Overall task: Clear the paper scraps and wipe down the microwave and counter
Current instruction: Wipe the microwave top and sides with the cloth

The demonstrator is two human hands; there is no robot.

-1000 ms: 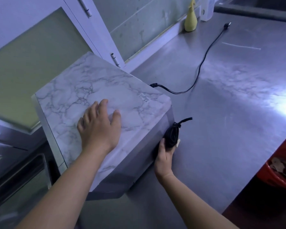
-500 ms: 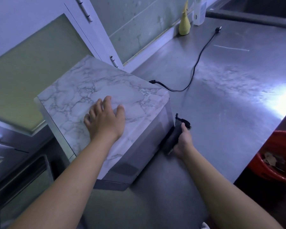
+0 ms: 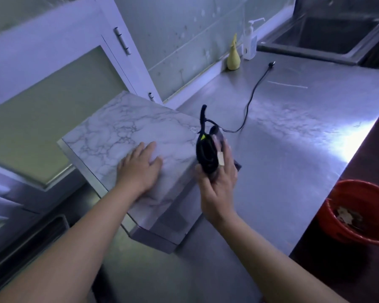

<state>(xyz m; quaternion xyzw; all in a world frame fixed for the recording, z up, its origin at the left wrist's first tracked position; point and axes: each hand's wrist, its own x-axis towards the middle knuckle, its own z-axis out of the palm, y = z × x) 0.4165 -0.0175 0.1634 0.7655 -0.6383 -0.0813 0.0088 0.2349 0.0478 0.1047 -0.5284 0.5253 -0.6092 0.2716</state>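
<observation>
Power cord (image 3: 249,103): black, thin, snakes from behind the microwave across the counter; its plug lies loose near the back wall.
Back wall items: yellow cone-shaped bottle (image 3: 234,57) and clear pump dispenser (image 3: 250,43), side by side.
Sink (image 3: 328,38): steel basin, recessed at the far right.
Pale strip (image 3: 287,84): thin and straight, lies on the counter beyond the cord.
Red bucket (image 3: 328,224): round plastic, below the counter edge, paper scraps (image 3: 346,215) inside.
Cabinet door (image 3: 53,101): white frame with a frosted panel, close behind the microwave.
Microwave (image 3: 123,130): boxy, with a marble-patterned top and grey sides, set askew on the counter.
Counter (image 3: 304,154): brushed stainless steel, glare on the right.
Left hand (image 3: 138,169): palm flat on the microwave top, fingers straight.
Right hand (image 3: 217,182): fingers and thumb curled round a black wad (image 3: 206,154); tan plaster on one finger.
Black wad: soft-looking with a strap sticking up, held above the microwave's right edge.
</observation>
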